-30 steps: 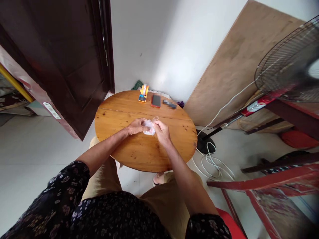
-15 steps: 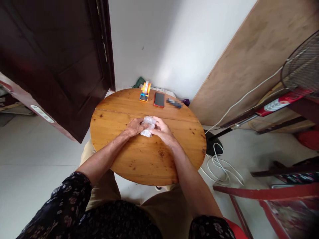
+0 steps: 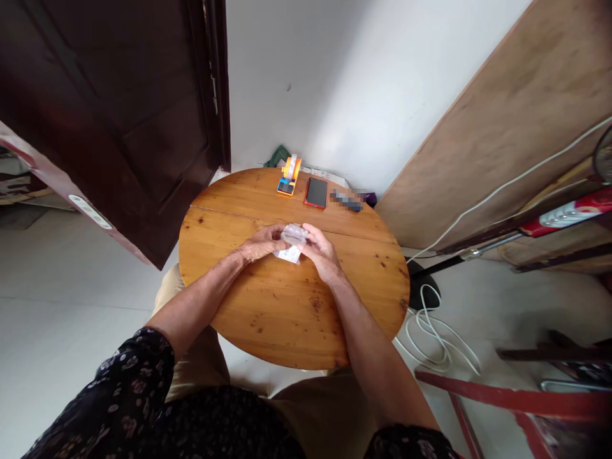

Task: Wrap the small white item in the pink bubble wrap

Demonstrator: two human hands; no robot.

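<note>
A small clear plastic packet [image 3: 292, 243] with something white inside is held over the middle of a round wooden table [image 3: 268, 312]. My left hand [image 3: 261, 242] grips its left side with curled fingers. My right hand [image 3: 322, 248] pinches its right side. Both hands rest low, just above the tabletop. What the packet contains is too small to make out.
At the table's far edge lie an orange tape dispenser [image 3: 289, 176], a red-cased phone [image 3: 316, 192] and a small dark object [image 3: 348, 201]. A dark wooden door [image 3: 119, 115] stands at left, a leaning board [image 3: 502, 134] at right, white cable [image 3: 430, 325] coils on the floor.
Both hands stay on the packet, shifting their grip slightly. The camera has turned left, so the fan at right has slid out of view.
</note>
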